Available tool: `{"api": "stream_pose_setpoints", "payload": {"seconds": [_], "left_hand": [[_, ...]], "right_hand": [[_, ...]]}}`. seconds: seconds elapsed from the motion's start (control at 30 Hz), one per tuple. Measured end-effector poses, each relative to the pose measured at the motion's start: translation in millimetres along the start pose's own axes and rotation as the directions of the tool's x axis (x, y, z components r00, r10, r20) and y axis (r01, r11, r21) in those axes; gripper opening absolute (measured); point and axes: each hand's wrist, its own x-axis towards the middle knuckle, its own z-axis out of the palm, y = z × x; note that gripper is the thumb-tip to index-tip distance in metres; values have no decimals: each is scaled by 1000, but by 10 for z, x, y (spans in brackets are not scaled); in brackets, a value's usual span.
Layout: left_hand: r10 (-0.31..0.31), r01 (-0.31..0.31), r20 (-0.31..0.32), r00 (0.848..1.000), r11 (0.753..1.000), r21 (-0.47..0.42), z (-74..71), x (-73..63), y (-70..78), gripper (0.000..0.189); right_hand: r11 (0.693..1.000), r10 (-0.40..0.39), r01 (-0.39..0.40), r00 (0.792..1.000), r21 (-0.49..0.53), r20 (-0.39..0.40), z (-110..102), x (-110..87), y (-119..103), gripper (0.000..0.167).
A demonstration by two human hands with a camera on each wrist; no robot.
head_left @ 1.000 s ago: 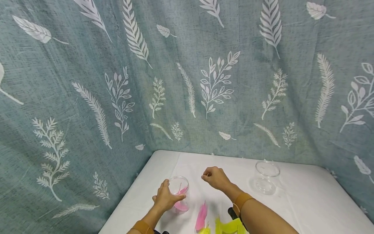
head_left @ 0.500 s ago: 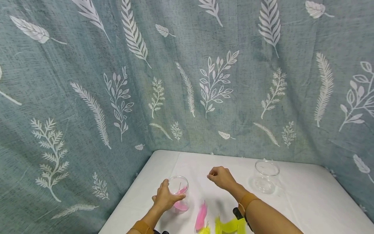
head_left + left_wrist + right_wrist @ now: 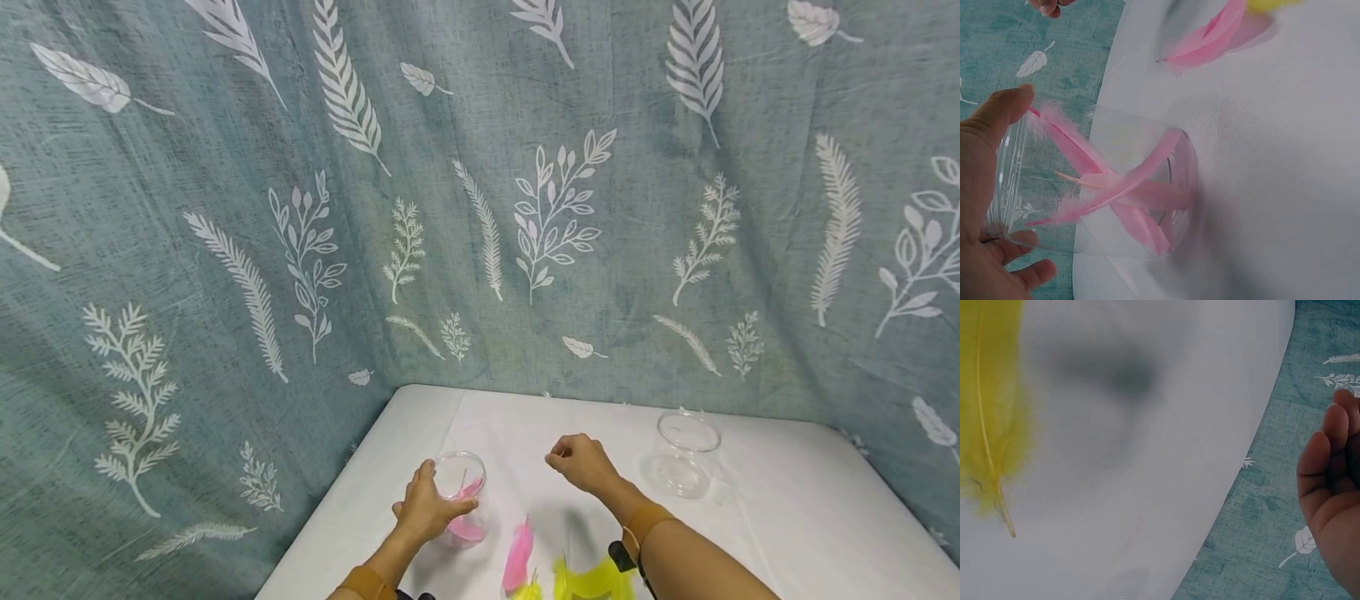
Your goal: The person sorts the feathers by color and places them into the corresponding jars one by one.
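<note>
My left hand [image 3: 424, 507] grips a clear plastic jar [image 3: 482, 477] around its upper part, thumb on one side and fingers on the other. Several pink feathers [image 3: 1138, 187] lie crossed inside the jar, as the left wrist view shows. To the right of it, my right hand [image 3: 583, 464] is raised over the table with its fingers curled in, and no object shows in it. On the cloth between and below the hands lie a pink feather [image 3: 518, 557], a small yellow feather [image 3: 528, 591] and wider yellow-green feathers [image 3: 596, 582].
A second clear jar [image 3: 689, 451] stands toward the back right of the white-covered table [image 3: 810, 517]. Behind and to the left hangs a blue-green curtain [image 3: 450, 208] printed with white leaves, bordering the tabletop.
My right hand has drifted right, away from the held jar and toward the second one, and slightly nearer to me. The left hand and its jar have stayed in place.
</note>
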Motion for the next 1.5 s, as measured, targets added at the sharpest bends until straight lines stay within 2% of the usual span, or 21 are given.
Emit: {"api": "stream_pose_setpoints", "payload": {"seconds": [0.43, 1.03, 1.5], "left_hand": [[9, -9, -6, 1000, 1000, 3, -2, 9, 12, 109], [-6, 6, 5, 1000, 1000, 6, 0, 5, 5, 108], [20, -20, 12, 1000, 1000, 7, -7, 10, -8, 103]], "right_hand": [[1000, 15, -16, 1000, 13, 13, 50, -31, 91, 10], [1000, -16, 16, 999, -6, 28, 257, -89, 143, 12], [1000, 20, -20, 993, -2, 115, 465, -162, 159, 14]]}}
